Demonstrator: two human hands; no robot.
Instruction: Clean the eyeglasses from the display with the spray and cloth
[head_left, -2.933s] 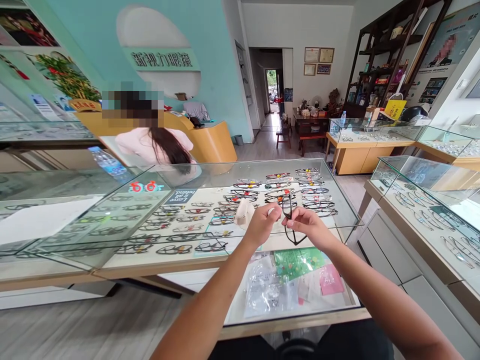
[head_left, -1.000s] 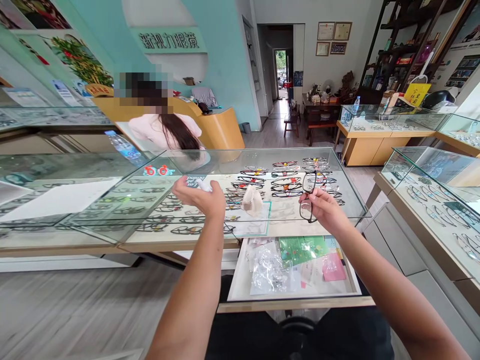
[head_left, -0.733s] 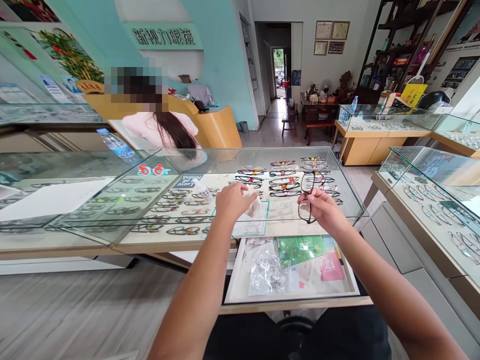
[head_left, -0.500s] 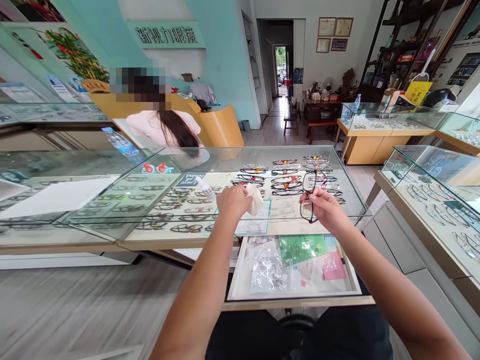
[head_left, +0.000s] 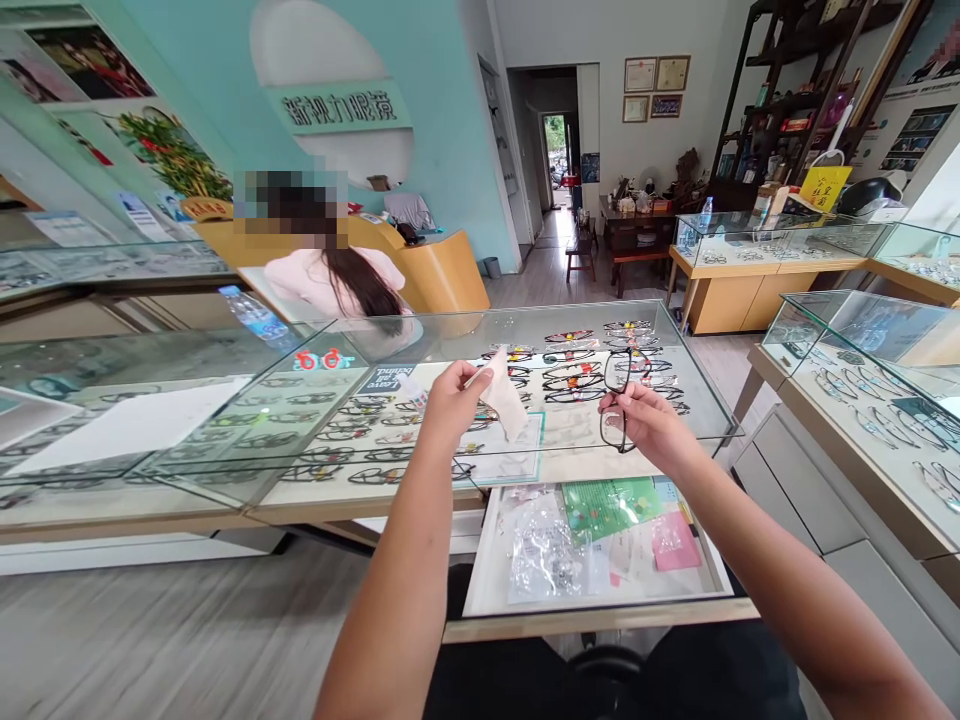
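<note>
The left hand [head_left: 452, 402] has thumb and forefinger pinched together on an edge of a pale cloth [head_left: 505, 400]; the cloth hangs down beside the hand, spread rather than bunched, apparently because the grip takes only its edge. The remaining left fingers are partly hidden, so their closure cannot be confirmed. The right hand [head_left: 651, 422] clamps the black-framed glasses [head_left: 613, 430] between thumb and fingertips near the middle of the frame; they are held on end, one lens above the other, a hold that leaves the upper lens uncovered. Cloth and glasses are apart, both above the glass display case [head_left: 577, 430]. A small white bottle [head_left: 412, 389] is just beside the left hand, presumably for easy reach. Nearest the person, a drawer [head_left: 478, 572] is pulled out, exposing plastic packets [head_left: 551, 555].
</note>
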